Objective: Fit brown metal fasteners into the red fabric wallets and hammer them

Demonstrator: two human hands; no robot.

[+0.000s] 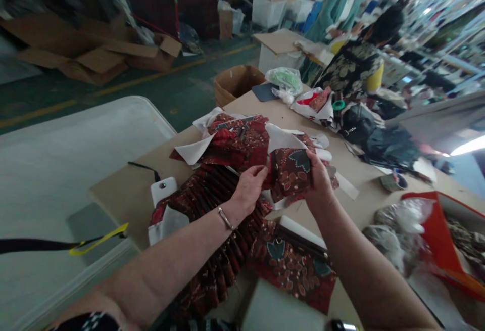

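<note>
A dark red-brown fabric piece (291, 174) with a leaf and dot print is held up over the table between my two hands. My left hand (248, 189) pinches its left edge, thumb and fingers pressed together. Round its right side my right hand (319, 177) is closed, thumb on top. Just behind lies a loose stack of similar printed pieces (242, 144) with white backing. Pleated dark red fabric (212, 199) spreads under my left forearm. Nearer me is another printed piece (293, 268) with a dark strip along its upper edge.
A large white bin (76, 124) stands left of the table, and a brown carton (238, 83) beyond its far edge. At right are plastic bags (401, 220) and an orange box (443, 245). Two people are at work farther back.
</note>
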